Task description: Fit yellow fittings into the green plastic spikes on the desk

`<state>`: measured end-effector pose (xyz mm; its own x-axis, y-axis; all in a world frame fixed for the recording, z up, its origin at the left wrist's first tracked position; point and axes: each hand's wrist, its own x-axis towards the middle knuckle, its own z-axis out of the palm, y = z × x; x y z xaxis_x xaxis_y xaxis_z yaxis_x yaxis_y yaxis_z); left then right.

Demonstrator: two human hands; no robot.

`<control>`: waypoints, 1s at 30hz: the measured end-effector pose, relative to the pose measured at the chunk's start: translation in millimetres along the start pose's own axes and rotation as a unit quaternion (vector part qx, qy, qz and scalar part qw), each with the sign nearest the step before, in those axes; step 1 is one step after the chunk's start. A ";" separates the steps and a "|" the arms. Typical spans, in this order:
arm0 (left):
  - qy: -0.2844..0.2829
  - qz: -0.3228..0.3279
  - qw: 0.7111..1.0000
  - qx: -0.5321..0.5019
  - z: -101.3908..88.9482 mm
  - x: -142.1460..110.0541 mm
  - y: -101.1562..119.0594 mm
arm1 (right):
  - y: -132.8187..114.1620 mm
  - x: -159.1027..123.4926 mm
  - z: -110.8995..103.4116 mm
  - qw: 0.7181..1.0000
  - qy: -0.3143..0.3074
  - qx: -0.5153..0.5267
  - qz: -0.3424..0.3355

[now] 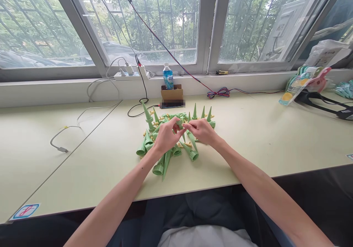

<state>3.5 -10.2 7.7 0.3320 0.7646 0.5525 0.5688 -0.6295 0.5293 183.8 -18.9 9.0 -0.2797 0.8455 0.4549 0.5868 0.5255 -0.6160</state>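
Observation:
My left hand (168, 133) is closed around a green plastic plant-watering spike (179, 123), its wide threaded end up and its tip pointing down. From the other side my right hand (202, 129) meets it, thumb and forefinger pinched together at the spike's side. Whatever small piece sits between those fingertips is hidden. Beneath and around both hands lies a loose pile of similar green spikes (190, 151), some lying down, others standing on their wide ends with points up. Small yellow valve pieces (188, 144) are scattered among them.
Behind the pile, a phone (172, 104) leans on a small cardboard box (176, 92), with a blue-labelled bottle (168, 77) behind. A white cable (78, 126) crosses the table at left. Coiled red-blue wire (218, 92) and a black strap-like frame (325, 105) lie right.

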 end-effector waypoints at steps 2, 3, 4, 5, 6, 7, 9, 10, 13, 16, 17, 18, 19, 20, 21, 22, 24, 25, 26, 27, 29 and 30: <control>0.001 0.001 1.000 0.000 0.2 0.1 -0.3 | -0.1 -0.2 0.4 1.000 0.001 -0.007 0.002; 0.002 0.001 1.000 0.000 0.3 0.2 -0.5 | -0.3 -0.4 0.6 1.000 0.004 -0.011 0.003; 0.003 0.003 1.000 0.000 0.5 0.3 -0.6 | -0.5 -0.6 0.8 1.000 0.007 -0.015 0.003; 0.004 0.004 1.000 0.001 0.6 0.5 -0.7 | -0.7 -1.0 0.9 1.000 0.010 -0.018 0.003; 0.005 0.005 1.000 0.001 0.7 0.6 -0.7 | -0.9 -1.3 1.0 1.000 0.014 -0.021 0.002; 0.005 0.007 1.000 0.002 0.8 0.6 -0.7 | -1.0 -1.6 1.0 1.000 0.016 -0.024 0.000; 0.006 0.009 1.000 0.003 0.8 0.7 -0.5 | -0.8 -1.8 1.0 1.000 0.017 -0.026 -0.004; 0.006 0.009 1.000 0.003 0.9 0.6 -0.4 | -0.6 -1.8 1.0 1.000 0.016 -0.026 -0.005; 0.009 0.008 1.000 -0.001 1.0 0.1 -0.3 | 0.1 -1.3 1.0 1.000 0.014 -0.019 -0.010; 0.008 0.006 1.000 -0.003 0.7 -0.3 -0.1 | 0.1 -0.9 0.6 1.000 0.015 -0.009 -0.012; 0.006 0.005 1.000 -0.003 0.5 -0.4 0.1 | -0.2 -0.8 0.4 1.000 0.015 -0.007 -0.012; 0.005 0.004 1.000 -0.003 0.3 -0.4 0.3 | -0.5 -0.7 0.1 1.000 0.014 -0.006 -0.011; 0.004 0.004 1.000 -0.003 0.0 -0.4 0.6 | -0.8 -0.7 -0.1 1.000 0.012 -0.005 -0.009; 0.004 0.003 1.000 -0.003 -0.3 -0.3 0.9 | -1.1 -0.6 -0.3 1.000 0.011 -0.005 -0.006; 0.004 0.003 1.000 -0.002 -0.5 -0.3 1.2 | -1.3 -0.6 -0.5 1.000 0.009 -0.006 -0.004; 0.004 0.003 1.000 -0.001 -0.8 -0.2 1.5 | -1.6 -0.6 -0.8 1.000 0.008 -0.006 -0.001; 0.004 0.002 1.000 0.000 -1.1 -0.1 2.2 | -2.0 -0.7 -1.3 1.000 0.006 -0.009 0.002; 0.004 0.002 1.000 0.001 -1.2 0.0 2.4 | -2.1 -0.7 -1.6 1.000 0.005 -0.010 0.003; 0.004 0.001 1.000 0.001 -1.2 0.0 2.6 | -2.3 -0.6 -1.8 1.000 0.004 -0.012 0.004; 0.004 0.001 1.000 0.001 -1.2 0.1 2.8 | -2.3 -0.6 -2.0 1.000 0.003 -0.014 0.005; 0.003 0.000 1.000 0.003 -1.1 0.1 2.7 | -2.3 -0.5 -1.9 1.000 0.001 -0.017 0.008; 0.003 0.000 1.000 0.003 -1.0 0.2 2.4 | -2.2 -0.5 -1.7 1.000 0.001 -0.017 0.008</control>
<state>4.2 -11.7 9.7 0.3272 0.7636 0.5566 0.5738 -0.6285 0.5250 183.9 -20.6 11.2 -0.2687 0.8538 0.4458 0.6173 0.5080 -0.6007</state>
